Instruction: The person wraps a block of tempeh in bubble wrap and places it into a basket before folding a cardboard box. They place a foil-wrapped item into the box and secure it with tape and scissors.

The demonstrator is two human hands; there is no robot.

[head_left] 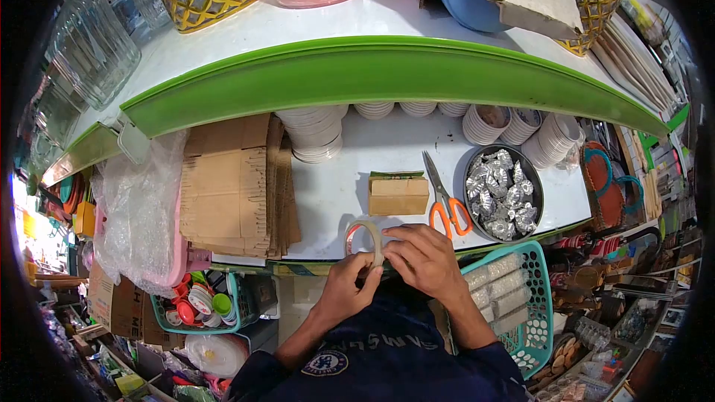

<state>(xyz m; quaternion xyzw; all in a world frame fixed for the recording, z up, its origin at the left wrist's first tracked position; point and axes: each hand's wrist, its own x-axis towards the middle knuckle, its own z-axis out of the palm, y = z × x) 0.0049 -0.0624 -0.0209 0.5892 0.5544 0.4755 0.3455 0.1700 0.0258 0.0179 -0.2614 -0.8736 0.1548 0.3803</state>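
My left hand [348, 284] grips a roll of tape [377, 244] upright by its lower edge, just in front of the shelf's edge. At the roll's right side, the bent fingers of my right hand [424, 259] are closed against the tape; the thumb is mostly hidden. Beyond my hands, a small brown cardboard box [399, 197] rests on the white shelf. Scissors [445, 205] with orange handles lie to its right, blades pointing away. Next to them a dark round pan [471, 212] holds several crinkled silver foil pieces [503, 193].
Flattened cardboard [227, 201] is stacked at left beside bubble wrap [141, 201]. Stacked white cups [309, 134] line the back. Overhead runs a green shelf edge [387, 71]. A teal basket [540, 313] of wrapped packs stands at right, another basket [242, 313] at lower left.
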